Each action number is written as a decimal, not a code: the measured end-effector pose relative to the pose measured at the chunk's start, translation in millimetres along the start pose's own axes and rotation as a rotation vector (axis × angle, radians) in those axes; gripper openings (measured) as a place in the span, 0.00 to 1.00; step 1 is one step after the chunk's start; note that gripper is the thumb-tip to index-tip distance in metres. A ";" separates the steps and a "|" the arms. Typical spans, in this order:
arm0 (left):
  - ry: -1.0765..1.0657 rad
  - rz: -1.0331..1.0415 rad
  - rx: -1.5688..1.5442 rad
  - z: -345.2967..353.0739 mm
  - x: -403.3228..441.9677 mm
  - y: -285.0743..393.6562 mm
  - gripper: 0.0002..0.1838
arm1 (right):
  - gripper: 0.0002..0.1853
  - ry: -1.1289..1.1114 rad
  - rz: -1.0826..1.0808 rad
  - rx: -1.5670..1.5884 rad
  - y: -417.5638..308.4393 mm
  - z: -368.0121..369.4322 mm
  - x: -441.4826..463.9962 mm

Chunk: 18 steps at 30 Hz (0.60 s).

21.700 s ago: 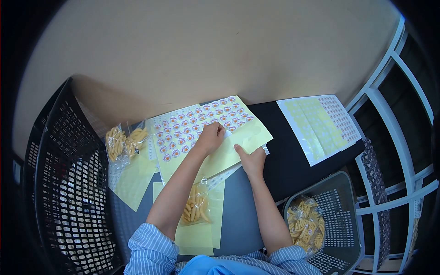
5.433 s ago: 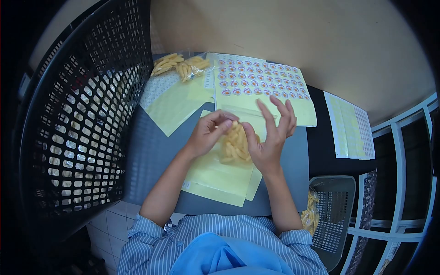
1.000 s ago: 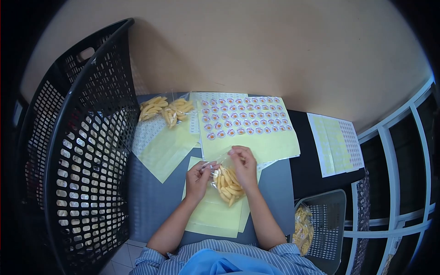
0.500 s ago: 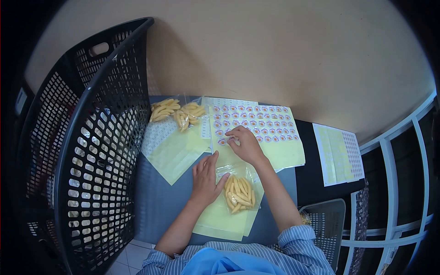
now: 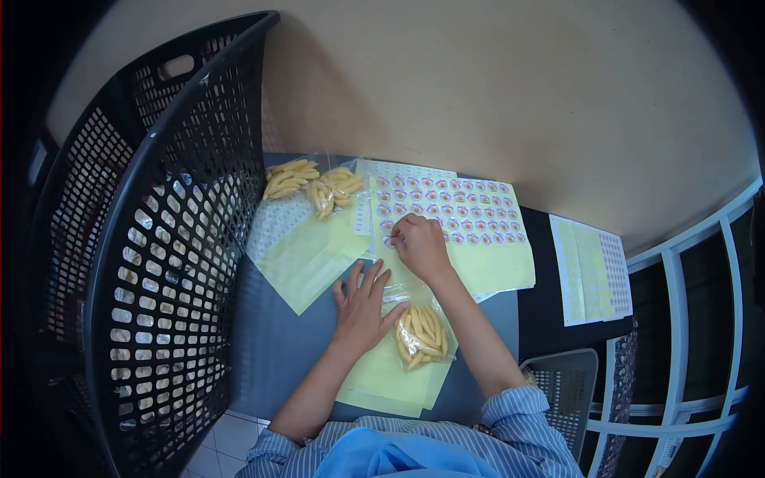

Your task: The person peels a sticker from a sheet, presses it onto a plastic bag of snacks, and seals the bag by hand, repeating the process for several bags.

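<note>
My right hand [image 5: 422, 248] is over the lower-left corner of a sheet of round stickers [image 5: 452, 209], thumb and forefinger pinched at the edge of a sticker. My left hand [image 5: 362, 311] is open with fingers spread, resting on yellow backing paper and the table, its thumb against a clear plastic bag of pale yellow finger-shaped snacks [image 5: 422, 334]. That bag lies flat on yellow sheets [image 5: 382, 386] in front of me. Two more filled bags [image 5: 335, 191] sit behind, left of the stickers.
A tall black perforated basket [image 5: 183, 239] stands along the left side of the grey table [image 5: 279, 350]. Another sticker sheet [image 5: 590, 271] lies on a black surface at right. Below it is a grey basket [image 5: 566, 386]. A beige wall [image 5: 478, 80] rises behind.
My right thumb and forefinger have closed together at the corner sticker. My left fingers have spread wider. The view has shifted slightly.
</note>
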<state>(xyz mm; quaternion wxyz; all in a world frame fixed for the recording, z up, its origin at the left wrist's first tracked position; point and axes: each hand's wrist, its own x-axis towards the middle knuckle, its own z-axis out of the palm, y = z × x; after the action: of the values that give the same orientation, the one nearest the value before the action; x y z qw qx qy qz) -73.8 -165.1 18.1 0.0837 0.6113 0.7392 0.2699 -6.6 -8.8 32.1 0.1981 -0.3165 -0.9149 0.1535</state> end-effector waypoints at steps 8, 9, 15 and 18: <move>-0.037 -0.043 -0.063 -5.8 4.2 -1.0 0.28 | 0.04 0.057 -0.008 -0.099 1.0 10.7 -1.9; -0.067 -0.066 -0.097 -9.9 5.8 -2.4 0.28 | 0.04 0.055 -0.007 -0.101 1.0 11.2 -2.9; -0.037 -0.072 0.022 -10.9 41.2 -16.3 0.34 | 0.04 0.094 -0.012 -0.131 0.4 15.7 -4.6; -0.111 -0.068 0.115 -9.2 58.6 -25.4 0.39 | 0.05 0.071 -0.001 -0.129 0.9 15.4 -4.7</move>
<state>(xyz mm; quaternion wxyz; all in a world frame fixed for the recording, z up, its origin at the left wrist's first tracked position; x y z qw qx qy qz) -113.7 -114.9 25.2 0.0985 0.6036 0.7681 0.1895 -9.8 -13.5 17.1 0.2097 -0.3334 -0.9154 0.0826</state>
